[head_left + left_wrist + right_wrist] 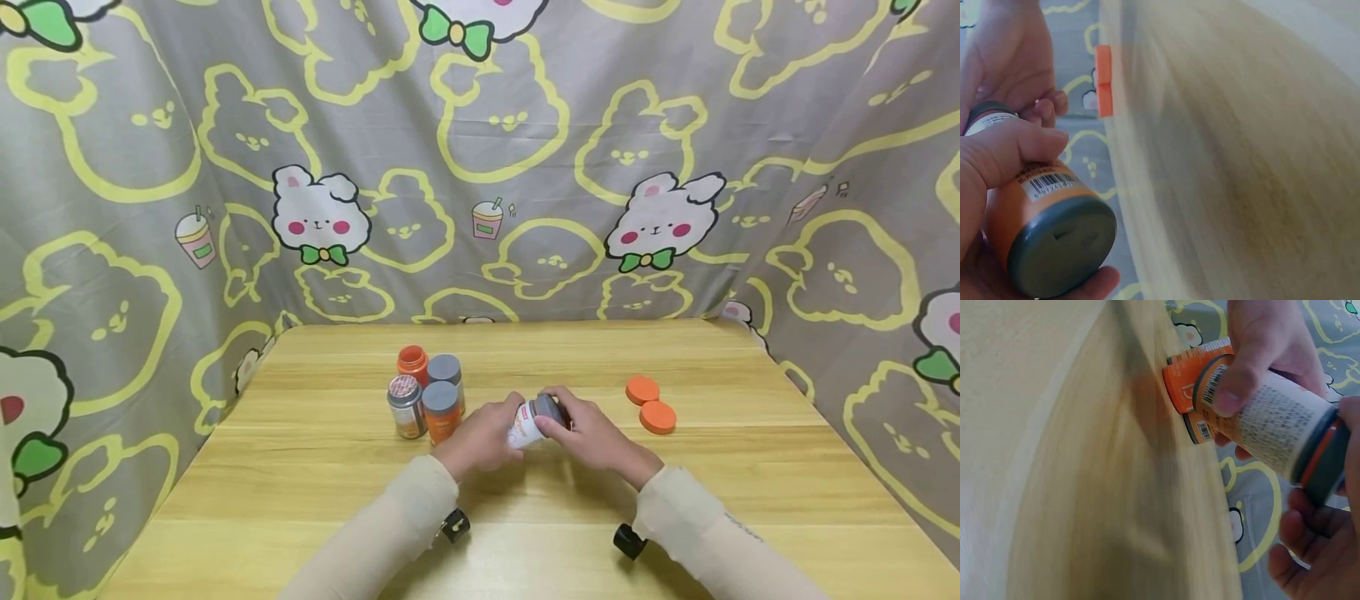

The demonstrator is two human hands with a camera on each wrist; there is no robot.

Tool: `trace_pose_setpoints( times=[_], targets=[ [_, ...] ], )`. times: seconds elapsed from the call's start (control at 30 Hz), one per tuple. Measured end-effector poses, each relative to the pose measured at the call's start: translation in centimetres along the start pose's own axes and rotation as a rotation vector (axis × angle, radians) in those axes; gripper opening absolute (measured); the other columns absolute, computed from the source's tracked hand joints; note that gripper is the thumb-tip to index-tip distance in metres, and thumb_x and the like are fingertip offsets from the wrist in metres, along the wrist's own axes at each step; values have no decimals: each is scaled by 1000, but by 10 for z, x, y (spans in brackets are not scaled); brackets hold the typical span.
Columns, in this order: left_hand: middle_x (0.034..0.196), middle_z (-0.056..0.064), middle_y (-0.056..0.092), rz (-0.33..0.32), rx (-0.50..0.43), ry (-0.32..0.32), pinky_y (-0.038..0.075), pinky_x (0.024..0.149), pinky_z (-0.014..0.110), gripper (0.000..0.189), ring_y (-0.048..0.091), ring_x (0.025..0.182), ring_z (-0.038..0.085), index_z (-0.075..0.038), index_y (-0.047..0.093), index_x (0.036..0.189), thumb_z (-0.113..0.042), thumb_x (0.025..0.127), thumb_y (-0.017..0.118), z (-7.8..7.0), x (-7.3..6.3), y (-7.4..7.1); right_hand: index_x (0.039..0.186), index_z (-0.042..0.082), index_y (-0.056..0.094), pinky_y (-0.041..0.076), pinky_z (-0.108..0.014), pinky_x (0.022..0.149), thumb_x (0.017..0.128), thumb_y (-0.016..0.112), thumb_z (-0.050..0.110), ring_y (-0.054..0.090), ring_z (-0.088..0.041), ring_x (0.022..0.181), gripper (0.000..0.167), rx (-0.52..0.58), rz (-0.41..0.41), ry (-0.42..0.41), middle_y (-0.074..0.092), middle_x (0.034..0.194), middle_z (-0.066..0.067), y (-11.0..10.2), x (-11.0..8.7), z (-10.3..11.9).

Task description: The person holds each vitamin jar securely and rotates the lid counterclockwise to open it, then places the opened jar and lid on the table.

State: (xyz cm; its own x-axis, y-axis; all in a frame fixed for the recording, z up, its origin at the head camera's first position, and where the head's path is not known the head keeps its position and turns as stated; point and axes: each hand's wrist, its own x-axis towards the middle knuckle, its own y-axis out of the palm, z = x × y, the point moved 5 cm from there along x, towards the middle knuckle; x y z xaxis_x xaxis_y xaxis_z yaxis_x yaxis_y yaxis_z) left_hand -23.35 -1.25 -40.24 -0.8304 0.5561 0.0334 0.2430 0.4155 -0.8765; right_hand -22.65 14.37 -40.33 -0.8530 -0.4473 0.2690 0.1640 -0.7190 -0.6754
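Note:
A supplement bottle with a white and orange label is tilted above the table, between both hands. My left hand grips its body, thumb across the label in the left wrist view. My right hand holds the dark grey cap at the other end, fingers curled round its side. In the right wrist view, an orange-red band shows near the cap. The bottle's dark base faces the left wrist camera.
Left of the hands stand several bottles: an uncapped orange one, one with a patterned seal and two grey-capped ones. Two orange lids lie on the wooden table at right. A patterned curtain surrounds the table.

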Motion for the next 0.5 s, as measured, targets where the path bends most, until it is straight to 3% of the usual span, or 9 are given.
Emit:
trace_pose_setpoints(
  times=[0.27, 0.5],
  targets=[
    [87, -1, 59, 10, -34, -15, 46, 64, 26, 58, 54, 71, 10, -12, 47, 120, -15, 75, 83, 1, -2, 0, 137, 10, 45, 46, -28, 62, 97, 59, 27, 54, -13, 76, 45, 14, 81, -59, 58, 88, 3, -3, 1, 2],
    [87, -1, 59, 5, -23, -6, 46, 65, 26, 59, 55, 72, 10, -12, 48, 120, -15, 74, 84, 1, -3, 0, 136, 5, 44, 47, -29, 62, 95, 62, 25, 57, -17, 81, 49, 21, 73, -58, 61, 96, -2, -7, -1, 7]
  ],
)
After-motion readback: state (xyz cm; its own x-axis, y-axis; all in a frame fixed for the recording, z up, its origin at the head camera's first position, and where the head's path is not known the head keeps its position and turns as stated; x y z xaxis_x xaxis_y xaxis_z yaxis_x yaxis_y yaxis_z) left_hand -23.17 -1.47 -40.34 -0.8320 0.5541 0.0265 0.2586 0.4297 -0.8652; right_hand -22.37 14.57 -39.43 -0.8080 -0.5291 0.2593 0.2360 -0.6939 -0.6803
